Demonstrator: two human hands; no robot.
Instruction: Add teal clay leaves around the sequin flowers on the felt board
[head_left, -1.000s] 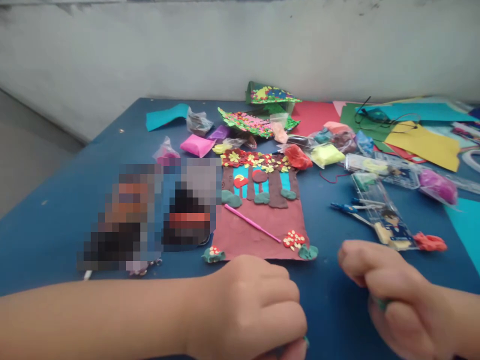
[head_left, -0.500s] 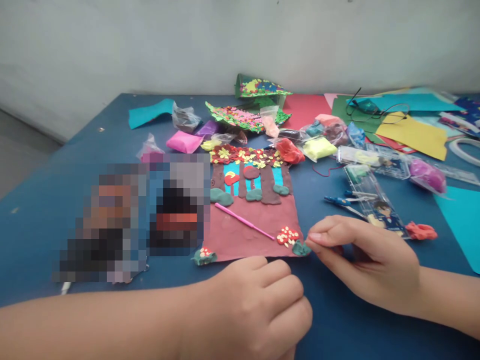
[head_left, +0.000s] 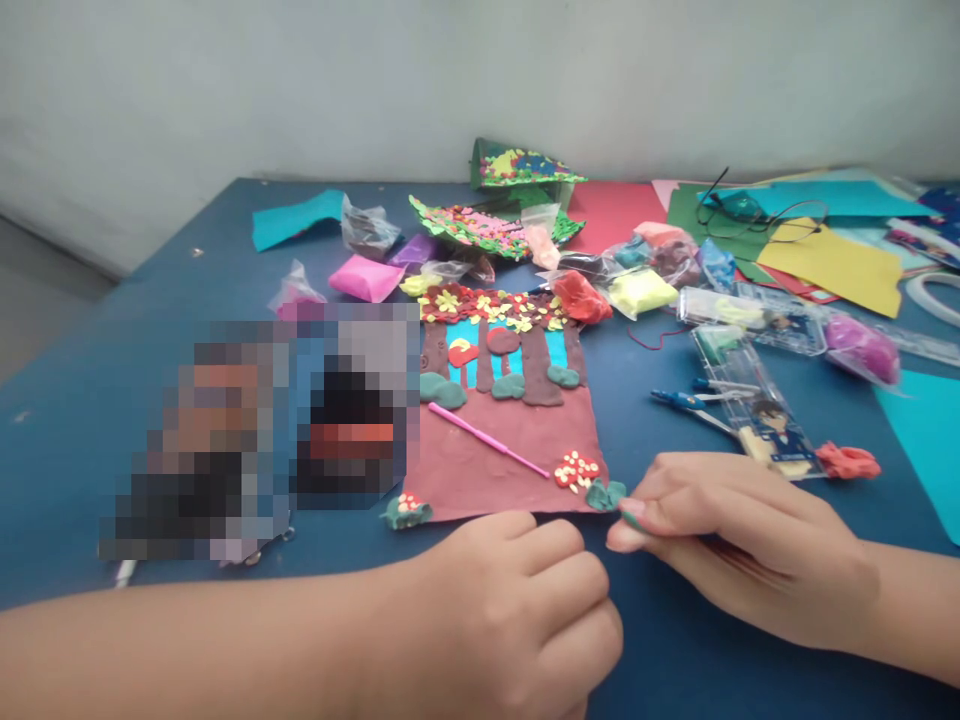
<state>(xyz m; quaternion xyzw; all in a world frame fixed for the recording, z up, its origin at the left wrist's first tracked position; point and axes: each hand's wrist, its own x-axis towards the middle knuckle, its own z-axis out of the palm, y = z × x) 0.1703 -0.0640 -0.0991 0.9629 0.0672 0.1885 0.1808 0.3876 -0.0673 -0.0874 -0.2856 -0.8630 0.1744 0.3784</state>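
A clay picture (head_left: 495,450) lies flat on the table, with brown trunks, dark green bushes and red and yellow leaves along its top. A pink stick tool (head_left: 487,440) rests across its bare lower half. Red mushrooms with pale dots (head_left: 576,470) and a lump of green clay (head_left: 604,494) sit at its lower right corner. Just beyond that corner, my right hand (head_left: 750,560) pinches a small bit of green clay (head_left: 634,513) between thumb and finger. My left hand (head_left: 532,600) is curled below the picture's bottom edge; anything inside its fingers is hidden.
Bags of coloured clay, such as a yellow one (head_left: 641,293), crowd the back. To the right lie a drawing compass (head_left: 686,402), a plastic case (head_left: 776,430), glasses (head_left: 761,215) and coloured paper (head_left: 840,265). Blurred-out items (head_left: 345,420) lie left of the picture.
My right hand has shifted slightly right and down, and its wrist has turned, so the green clay in its pinch now shows. My left hand has barely moved.
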